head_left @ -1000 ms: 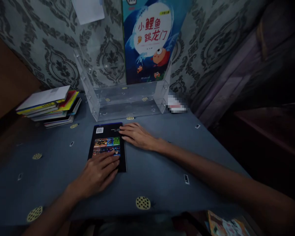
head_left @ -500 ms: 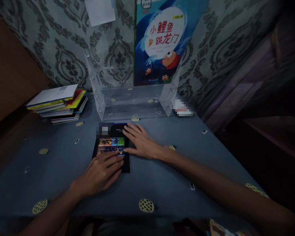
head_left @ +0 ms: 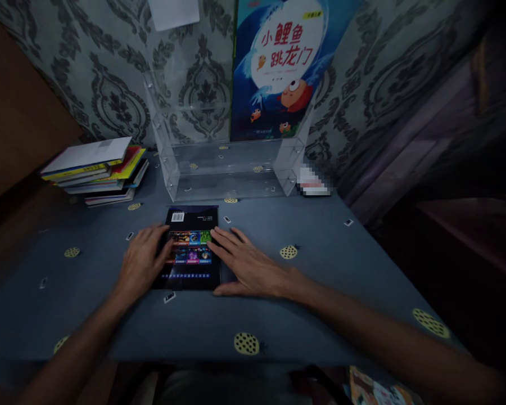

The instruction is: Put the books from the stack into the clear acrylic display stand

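A black book with small colourful pictures and a white barcode lies flat on the table, its back cover up. My left hand rests at the book's left edge, fingers stretched forward and the thumb over the cover. At the right edge lies my right hand, its fingers spread, with the fingertips touching the cover and the thumb pointing left near the lower corner. Neither hand is wrapped round the book.
Behind the book stands a clear acrylic rack holding a blue picture book. A stack of books sits at the back left. A blurred white item lies right of the rack. Pineapple-patterned cloth covers the table.
My left hand has moved from on top of the cover to the book's left edge, uncovering the pictures. My right hand has slid back toward me along the right edge.
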The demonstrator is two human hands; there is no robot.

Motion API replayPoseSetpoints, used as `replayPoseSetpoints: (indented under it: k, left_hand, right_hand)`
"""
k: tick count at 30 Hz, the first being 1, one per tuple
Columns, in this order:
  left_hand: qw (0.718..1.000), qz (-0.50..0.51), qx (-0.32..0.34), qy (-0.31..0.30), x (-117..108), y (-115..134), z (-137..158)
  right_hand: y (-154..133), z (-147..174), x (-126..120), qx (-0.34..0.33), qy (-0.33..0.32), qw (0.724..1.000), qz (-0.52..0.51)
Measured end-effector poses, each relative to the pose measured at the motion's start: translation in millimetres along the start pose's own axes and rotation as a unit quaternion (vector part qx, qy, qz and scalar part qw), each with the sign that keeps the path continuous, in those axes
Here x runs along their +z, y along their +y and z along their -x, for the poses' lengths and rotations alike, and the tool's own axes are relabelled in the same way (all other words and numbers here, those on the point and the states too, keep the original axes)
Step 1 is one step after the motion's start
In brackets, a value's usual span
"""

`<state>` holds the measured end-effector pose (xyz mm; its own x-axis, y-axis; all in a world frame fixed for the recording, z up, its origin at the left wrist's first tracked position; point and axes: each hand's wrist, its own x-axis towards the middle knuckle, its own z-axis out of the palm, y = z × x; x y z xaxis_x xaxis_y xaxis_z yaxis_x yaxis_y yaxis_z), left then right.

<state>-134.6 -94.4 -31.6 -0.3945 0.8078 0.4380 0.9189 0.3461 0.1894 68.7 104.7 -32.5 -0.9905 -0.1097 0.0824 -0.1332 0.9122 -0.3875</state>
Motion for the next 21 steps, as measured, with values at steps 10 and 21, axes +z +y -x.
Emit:
replayPoseSetpoints:
  k: [10, 21]
  left_hand:
    - [0.989, 0.132, -0.063, -0.01, 8, -14, 1]
    - [0.917, 0.392, -0.07, -0.027, -6, -32, -8]
  right_hand:
    - [-1, 1, 0, 0.003, 0.0, 1.0, -0.001]
    - [-2, 3, -4, 0.008, -0.009, 1.0, -0.012]
